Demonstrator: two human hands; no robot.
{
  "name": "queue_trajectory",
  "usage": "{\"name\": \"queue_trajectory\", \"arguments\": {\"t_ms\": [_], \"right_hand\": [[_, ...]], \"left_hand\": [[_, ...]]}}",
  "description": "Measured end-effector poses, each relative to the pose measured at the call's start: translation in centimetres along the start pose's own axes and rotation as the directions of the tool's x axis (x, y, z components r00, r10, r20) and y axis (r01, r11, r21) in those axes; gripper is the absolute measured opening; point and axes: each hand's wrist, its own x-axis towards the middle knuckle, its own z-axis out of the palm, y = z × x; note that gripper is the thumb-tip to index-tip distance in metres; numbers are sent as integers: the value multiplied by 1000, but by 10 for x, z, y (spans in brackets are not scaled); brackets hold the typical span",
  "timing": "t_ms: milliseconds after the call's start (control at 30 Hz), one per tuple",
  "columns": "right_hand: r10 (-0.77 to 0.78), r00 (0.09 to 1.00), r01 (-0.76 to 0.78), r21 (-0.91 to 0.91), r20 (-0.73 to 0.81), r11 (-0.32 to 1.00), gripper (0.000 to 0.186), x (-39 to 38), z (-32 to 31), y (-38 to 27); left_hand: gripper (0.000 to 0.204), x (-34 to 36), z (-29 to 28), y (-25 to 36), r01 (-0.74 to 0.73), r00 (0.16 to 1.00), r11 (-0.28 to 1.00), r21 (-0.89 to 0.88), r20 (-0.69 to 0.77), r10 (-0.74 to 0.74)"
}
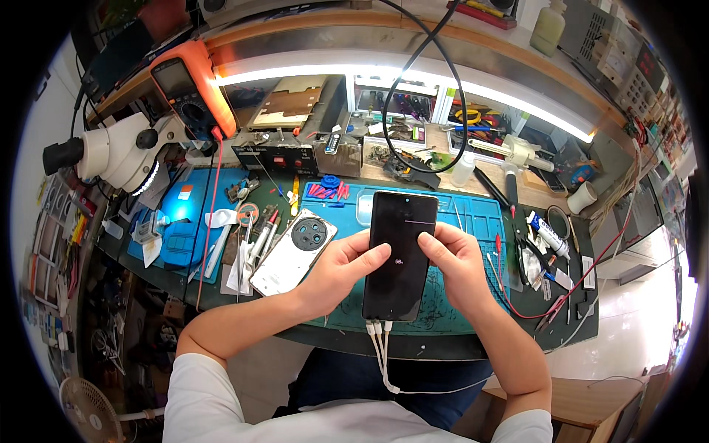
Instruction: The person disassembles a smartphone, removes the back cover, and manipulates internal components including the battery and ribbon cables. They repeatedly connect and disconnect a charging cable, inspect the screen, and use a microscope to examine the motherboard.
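Note:
Both of my hands grip a black phone (399,284) upright over the blue work mat (480,221): my left hand (343,266) on its left edge, thumb on the screen, and my right hand (465,266) on its right edge, thumb also on the glass. The screen is dark, with a small lit indicator and a thin pinkish line. White cable heads (378,328) meet the phone's bottom edge, their lead hanging toward my lap. Left of my left hand lies a white phone back panel (277,269) with a large round camera ring.
A microscope (111,155) and orange multimeter (188,81) stand at left. Pliers (528,262), a blue-white tube (548,236) and red probe leads (532,316) lie at right. A black cable loop (458,96) hangs above the bench; a fan (88,406) is low left.

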Motion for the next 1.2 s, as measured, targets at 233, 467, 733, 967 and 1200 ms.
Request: {"name": "queue_trajectory", "arguments": {"t_ms": [233,467,733,967,1200], "right_hand": [[0,1000,0,-12,9,1000,25,2,0,2],[61,998,-61,-38,14,997,18,1,4,-3],[71,997,-70,-50,17,996,17,2,5,0],[76,997,-75,-60,13,995,16,2,3,2],[52,998,-51,-14,35,999,23,4,-1,4]], "left_hand": [[34,1,2,4,25,997,996,-85,-67,-31],[33,6,-4,9,34,993,979,-199,-106,-56],[31,8,-9,6,77,983,983,-166,-153,-103],[30,8,-10,7,40,988,991,-125,-146,-58],[35,9,-10,9,41,986,995,-96,-155,-55]]}}
